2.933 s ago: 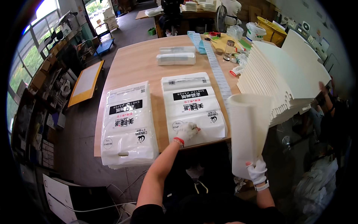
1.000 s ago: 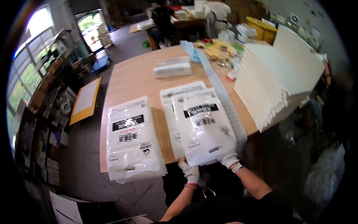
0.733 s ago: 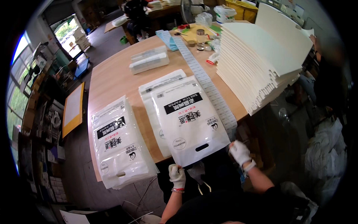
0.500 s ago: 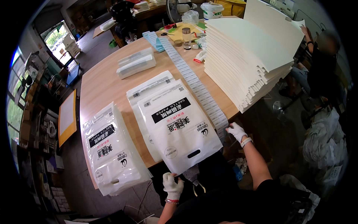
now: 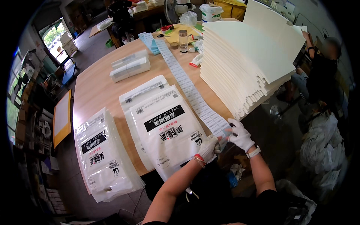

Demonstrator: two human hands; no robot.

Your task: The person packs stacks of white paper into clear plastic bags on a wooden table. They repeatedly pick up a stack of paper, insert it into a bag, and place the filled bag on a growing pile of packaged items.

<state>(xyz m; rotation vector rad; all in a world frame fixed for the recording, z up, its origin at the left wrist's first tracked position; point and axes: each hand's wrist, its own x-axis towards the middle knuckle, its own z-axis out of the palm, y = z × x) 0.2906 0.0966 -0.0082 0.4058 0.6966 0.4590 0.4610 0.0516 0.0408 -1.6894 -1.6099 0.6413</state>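
My left hand (image 5: 208,149), in a white glove with bare fingertips, reaches across the front plastic bag. Its fingers are closed at the near end of a long strip of printed labels (image 5: 183,80). On the strip's right edge, my right hand (image 5: 240,135), gloved likewise, grips that same end between thumb and fingers. Exactly how the fingertips meet is hard to see. Beneath my left wrist lies the white printed paper bag (image 5: 165,138) with black lettering, overlapping another bag (image 5: 127,99). The strip runs away from me along the table, right of these bags.
A stack of filled bags (image 5: 103,150) lies at the table's left edge. Two clear-wrapped bundles (image 5: 131,69) are behind. A tall pile of cream sheets (image 5: 243,63) stands right, near a glass jar (image 5: 183,41) and scissors (image 5: 162,35). A seated co-worker (image 5: 318,62) touches an upright sheet.
My left hand has risen from below the bag's front edge and moved right to the strip's end. My right hand has turned inward, and the strip's end has shifted slightly.
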